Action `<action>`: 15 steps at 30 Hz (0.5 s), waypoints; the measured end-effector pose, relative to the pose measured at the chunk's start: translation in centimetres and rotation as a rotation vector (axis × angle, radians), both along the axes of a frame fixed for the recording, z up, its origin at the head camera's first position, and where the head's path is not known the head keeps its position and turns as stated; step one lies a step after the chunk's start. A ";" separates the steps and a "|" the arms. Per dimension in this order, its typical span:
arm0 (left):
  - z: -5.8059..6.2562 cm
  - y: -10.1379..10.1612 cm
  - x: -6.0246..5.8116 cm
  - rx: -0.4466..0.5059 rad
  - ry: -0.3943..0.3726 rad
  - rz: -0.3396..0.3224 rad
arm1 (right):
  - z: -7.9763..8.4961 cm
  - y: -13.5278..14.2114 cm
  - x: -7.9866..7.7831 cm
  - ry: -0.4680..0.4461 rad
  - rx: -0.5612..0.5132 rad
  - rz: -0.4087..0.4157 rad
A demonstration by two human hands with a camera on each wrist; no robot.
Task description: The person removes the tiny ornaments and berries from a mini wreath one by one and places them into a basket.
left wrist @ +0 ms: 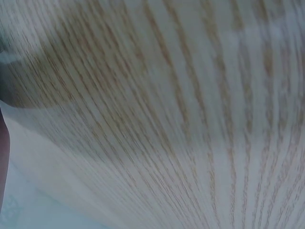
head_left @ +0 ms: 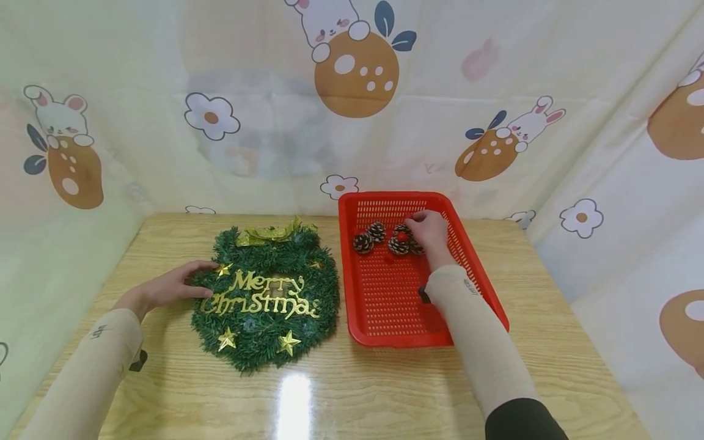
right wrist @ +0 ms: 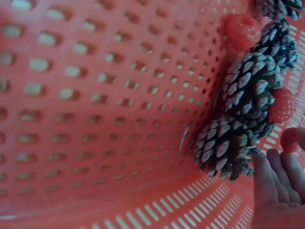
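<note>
A green wreath with gold "Merry Christmas" lettering, gold stars and a gold bow lies on the table. My left hand touches its left edge, fingers and thumb spread and fairly straight. In the head view, my right hand reaches into the red basket, above the pine cones. The right wrist view shows that hand pinching a small raspberry-like red berry beside a pine cone. Other red berries lie among the cones.
The basket stands right of the wreath on a wooden table. A patterned curtain hangs behind and at both sides. Only table grain and pale cloth show in the left wrist view, with a sliver of hand at its edge.
</note>
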State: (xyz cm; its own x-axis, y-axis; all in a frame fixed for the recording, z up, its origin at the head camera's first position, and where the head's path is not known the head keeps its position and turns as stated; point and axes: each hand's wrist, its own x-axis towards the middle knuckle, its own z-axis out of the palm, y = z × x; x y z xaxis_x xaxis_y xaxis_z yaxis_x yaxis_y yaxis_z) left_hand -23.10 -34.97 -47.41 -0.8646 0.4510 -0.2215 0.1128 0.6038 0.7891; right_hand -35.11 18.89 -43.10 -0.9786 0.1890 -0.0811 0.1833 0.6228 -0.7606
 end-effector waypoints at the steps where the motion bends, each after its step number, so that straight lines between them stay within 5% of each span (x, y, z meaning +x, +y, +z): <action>1: -0.1 0.0 -0.1 -0.001 0.000 0.000 | -0.1 0.1 0.0 0.004 0.015 0.005; 10: 0.0 -0.1 -0.4 -0.011 0.001 -0.004 | -0.6 0.2 -0.2 0.032 0.169 0.071; 15: 0.8 -0.1 -0.7 -0.035 -0.030 -0.022 | 0.1 0.2 -0.4 0.036 0.169 0.085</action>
State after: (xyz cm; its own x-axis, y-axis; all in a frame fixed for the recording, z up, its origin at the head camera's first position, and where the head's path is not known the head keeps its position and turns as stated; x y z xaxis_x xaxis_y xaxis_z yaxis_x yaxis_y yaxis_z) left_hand -23.82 -35.07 -46.58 -0.8472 0.4615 -0.2633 0.1028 0.6286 0.7709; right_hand -35.50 19.13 -42.98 -0.9933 0.1135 -0.0203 0.0994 0.7542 -0.6491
